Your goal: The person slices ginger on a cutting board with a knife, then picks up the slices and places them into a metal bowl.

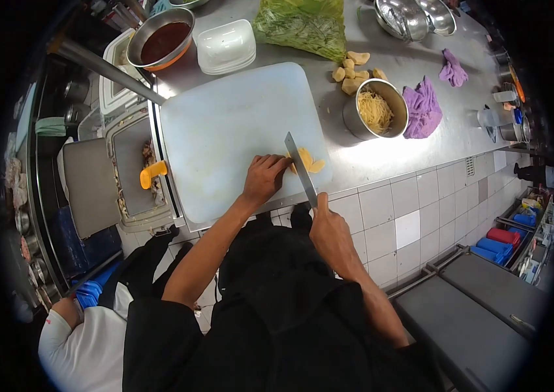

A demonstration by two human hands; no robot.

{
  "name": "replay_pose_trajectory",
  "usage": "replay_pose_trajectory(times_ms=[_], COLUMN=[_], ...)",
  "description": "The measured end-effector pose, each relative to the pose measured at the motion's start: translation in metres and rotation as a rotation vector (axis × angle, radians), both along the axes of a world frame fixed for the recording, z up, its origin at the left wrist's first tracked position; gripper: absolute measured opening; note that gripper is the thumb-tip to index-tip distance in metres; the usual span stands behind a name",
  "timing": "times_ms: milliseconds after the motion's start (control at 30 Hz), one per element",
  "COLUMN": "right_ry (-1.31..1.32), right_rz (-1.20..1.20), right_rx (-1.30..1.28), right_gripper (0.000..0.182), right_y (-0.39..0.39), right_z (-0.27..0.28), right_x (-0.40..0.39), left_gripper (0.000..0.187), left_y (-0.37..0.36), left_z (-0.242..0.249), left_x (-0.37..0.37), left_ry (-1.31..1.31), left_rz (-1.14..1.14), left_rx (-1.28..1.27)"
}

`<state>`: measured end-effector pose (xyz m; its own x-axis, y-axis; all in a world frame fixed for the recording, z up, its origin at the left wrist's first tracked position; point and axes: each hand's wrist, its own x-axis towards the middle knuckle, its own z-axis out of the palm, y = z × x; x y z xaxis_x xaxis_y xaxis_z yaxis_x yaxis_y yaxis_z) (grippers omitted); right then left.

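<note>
On the white cutting board (224,124), my right hand (330,228) is wrapped round the handle of a knife (303,171), its blade pointing away from me. Thin yellow slices (313,163) lie beside the blade on its right. My left hand (266,176) rests on the board left of the blade, fingers curled, their tips at a small yellow piece mostly hidden by them and the knife. A metal pot (352,117) of pale yellow shreds (375,112) stands right of the board, with several peeled yellow chunks (350,85) behind it.
Purple cloths (423,110) lie right of the pot. Behind the board are a bowl of dark red liquid (164,42), stacked white dishes (226,49) and a bag of greens (303,26). A bin (134,163) adjoins the left edge. Another person (94,346) is at lower left.
</note>
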<state>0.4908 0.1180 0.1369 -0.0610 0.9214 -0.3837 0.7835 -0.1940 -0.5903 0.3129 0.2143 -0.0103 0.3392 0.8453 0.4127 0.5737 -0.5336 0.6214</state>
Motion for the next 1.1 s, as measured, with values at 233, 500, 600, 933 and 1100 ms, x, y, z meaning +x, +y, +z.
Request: replay_pose_trajectory(times_ms=[233,500,600,933,1100], right_ry=[0.005,-0.010,-0.018,-0.005,-0.017], right_rz=[0.024,0.028,0.011,0.035,0.031], right_rx=[-0.025,0.145,0.108,0.017,-0.076], right_gripper=[0.016,0.018,0.018,0.017,0.029], right_y=[0.000,0.006,0.004,0.004,0.003], right_z=[0.000,-0.065,-0.060,-0.007,0.011], right_x=[0.000,0.002,0.000,0.004,0.003], left_gripper=[0.023,0.021,0.018,0.023,0.025], left_y=[0.001,-0.002,-0.005,0.001,0.001], left_z=[0.002,-0.002,-0.001,0.004,0.006], left_x=[0.000,-0.001,-0.002,-0.004,-0.002], left_ry=[-0.008,-0.084,-0.055,0.082,0.098], left_rz=[-0.015,0.027,0.020,-0.033,-0.028], left_rx=[0.001,0.001,0.037,0.015,0.009])
